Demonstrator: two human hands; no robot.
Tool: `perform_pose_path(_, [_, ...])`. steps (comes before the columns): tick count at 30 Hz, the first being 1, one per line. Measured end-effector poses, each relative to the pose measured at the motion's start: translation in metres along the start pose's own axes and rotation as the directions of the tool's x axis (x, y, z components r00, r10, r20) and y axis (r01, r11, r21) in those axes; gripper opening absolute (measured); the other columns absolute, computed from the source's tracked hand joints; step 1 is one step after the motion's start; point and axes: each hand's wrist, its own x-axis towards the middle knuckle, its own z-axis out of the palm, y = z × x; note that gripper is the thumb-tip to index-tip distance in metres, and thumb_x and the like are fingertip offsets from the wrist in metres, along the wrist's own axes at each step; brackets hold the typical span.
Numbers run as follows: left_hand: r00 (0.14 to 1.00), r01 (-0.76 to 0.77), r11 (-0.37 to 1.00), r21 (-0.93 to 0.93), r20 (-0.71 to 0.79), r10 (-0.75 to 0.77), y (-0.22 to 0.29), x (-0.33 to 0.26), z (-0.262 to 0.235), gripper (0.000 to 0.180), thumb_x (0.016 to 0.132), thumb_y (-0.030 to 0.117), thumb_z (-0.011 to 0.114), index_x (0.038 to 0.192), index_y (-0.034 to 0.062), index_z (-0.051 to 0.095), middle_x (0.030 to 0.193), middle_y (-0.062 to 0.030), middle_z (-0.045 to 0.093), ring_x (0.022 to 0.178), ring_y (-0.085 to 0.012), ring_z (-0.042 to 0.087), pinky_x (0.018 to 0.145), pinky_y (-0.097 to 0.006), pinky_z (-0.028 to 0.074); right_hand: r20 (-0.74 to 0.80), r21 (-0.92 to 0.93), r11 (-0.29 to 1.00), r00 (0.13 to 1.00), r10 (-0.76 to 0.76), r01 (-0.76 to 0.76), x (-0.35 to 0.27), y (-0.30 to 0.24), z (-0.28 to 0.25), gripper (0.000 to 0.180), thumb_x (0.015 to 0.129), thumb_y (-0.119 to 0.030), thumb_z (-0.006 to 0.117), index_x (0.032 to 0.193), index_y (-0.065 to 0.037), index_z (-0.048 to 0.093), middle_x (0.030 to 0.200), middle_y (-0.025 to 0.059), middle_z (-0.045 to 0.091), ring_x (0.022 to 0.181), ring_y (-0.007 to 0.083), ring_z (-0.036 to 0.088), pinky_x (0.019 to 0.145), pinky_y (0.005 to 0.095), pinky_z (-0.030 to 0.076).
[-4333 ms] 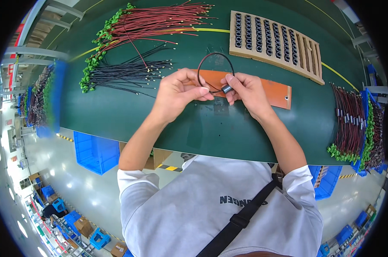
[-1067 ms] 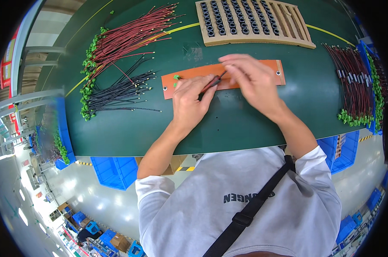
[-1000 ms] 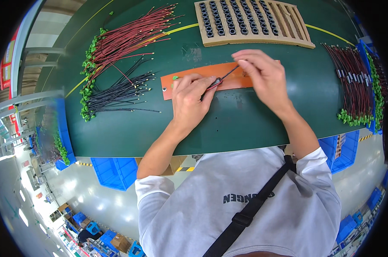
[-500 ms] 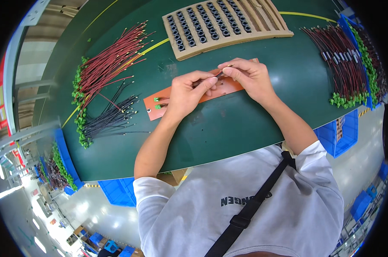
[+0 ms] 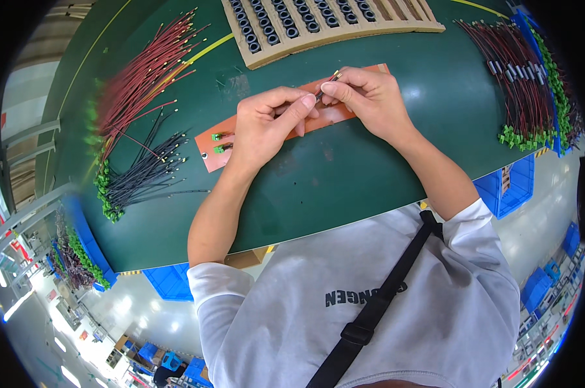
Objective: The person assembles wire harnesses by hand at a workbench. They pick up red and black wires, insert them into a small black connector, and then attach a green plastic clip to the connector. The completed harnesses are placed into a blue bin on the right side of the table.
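Note:
Both my hands are closed in a pinch over the long orange board [image 5: 334,118] on the green table. Between the fingertips runs a thin dark wire [image 5: 319,96], its tip sticking up past my right fingers. My left hand [image 5: 266,124] grips it from the left, thumb on top. My right hand [image 5: 373,107] pinches it near the tip. At the board's left end sit two small green connectors [image 5: 219,136] with short dark leads; my left hand hides where those leads run.
Left of the board lie red wires [image 5: 151,74] and black wires [image 5: 147,169] with green connectors. A brown tray [image 5: 344,40] of black rings stands beyond. More wires [image 5: 512,77] lie at the right beside a blue bin [image 5: 525,42]. Another blue bin [image 5: 170,282] is below the table edge.
The whole scene has shifted slightly up and left in the view. My hands stay together over the board, and the wire's tip now shows more plainly above my right fingertips.

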Motion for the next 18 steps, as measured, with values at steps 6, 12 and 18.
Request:
perform_pose_path(6, [1.000,0.002,1.000,0.020,0.022,-0.002,0.000,0.001,-0.003,0.016,0.099,0.013,0.069,0.099,-0.0019,0.076,0.085,-0.0070,0.074,0.063,-0.0095,0.062,0.056,-0.024,0.049,-0.013,-0.004,1.000,1.000,0.006,-0.006,0.000,-0.003,0.002,0.024,0.098,-0.020,0.070,0.089,0.001,0.076,0.079,0.0049,0.075,0.073,0.0102,0.070,0.068,0.0244,0.056])
perform_pose_path(12, [0.998,0.026,0.998,0.064,0.057,-0.030,0.000,0.002,-0.006,0.016,0.101,0.009,0.065,0.105,-0.0040,0.073,0.092,-0.0118,0.074,0.070,-0.0138,0.066,0.064,-0.026,0.052,0.009,-0.039,0.999,1.000,-0.018,0.019,0.002,0.000,-0.003,0.023,0.096,-0.020,0.073,0.086,0.001,0.075,0.076,0.0044,0.074,0.069,0.0097,0.070,0.065,0.0238,0.055])
perform_pose_path(18, [0.975,-0.103,0.993,0.063,-0.189,0.113,0.002,0.006,-0.010,0.024,0.106,0.013,0.056,0.120,-0.0046,0.064,0.108,-0.0135,0.073,0.096,-0.0172,0.070,0.086,-0.029,0.055,0.000,-0.341,0.911,0.969,-0.246,0.231,-0.002,-0.002,-0.010,0.023,0.093,-0.015,0.074,0.079,0.002,0.069,0.072,0.0056,0.070,0.060,0.0115,0.064,0.056,0.0264,0.049])
